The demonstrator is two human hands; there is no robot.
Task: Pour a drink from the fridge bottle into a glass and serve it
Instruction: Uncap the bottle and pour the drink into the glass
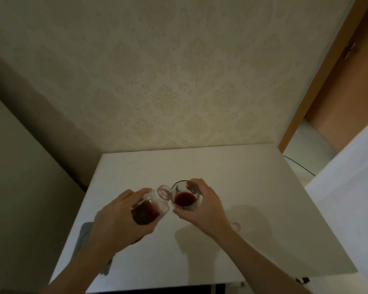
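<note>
My left hand grips a clear bottle holding dark red drink, tilted with its open mouth toward the glass. My right hand holds a clear glass that has dark red drink in its bottom. The bottle's mouth sits right beside the glass rim, over the white table. No stream of liquid is visible between them.
A grey cloth lies on the table's left side, partly under my left arm. A small clear cap rests on the table right of my right wrist. Patterned wall stands behind the table, a wooden door frame at right.
</note>
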